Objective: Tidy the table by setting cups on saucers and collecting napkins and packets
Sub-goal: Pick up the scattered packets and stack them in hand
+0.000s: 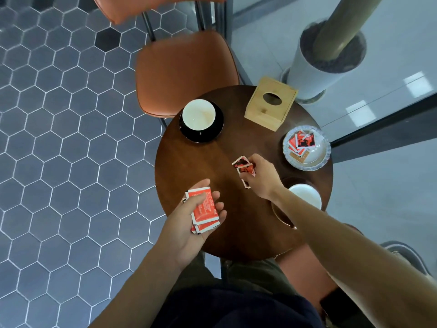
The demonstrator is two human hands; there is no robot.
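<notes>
My left hand (194, 223) lies palm up at the table's near-left edge, holding a stack of red and white packets (205, 210) under its thumb. Over the middle of the round wooden table (201, 166), my right hand (259, 177) pinches a few red and black packets (244, 166). A white cup (199, 114) stands on a black saucer (218, 129) at the far left. Another white cup (307, 194) sits on a brown saucer (279, 211) at the near right, partly hidden by my right forearm. A glass dish (316, 159) at the right holds more packets (303, 142).
A wooden tissue box (270, 102) stands at the table's far side. An orange chair (186, 69) is pushed against the far edge. A white planter (324, 58) and a glass wall are at the right. Hexagon floor tiles spread to the left.
</notes>
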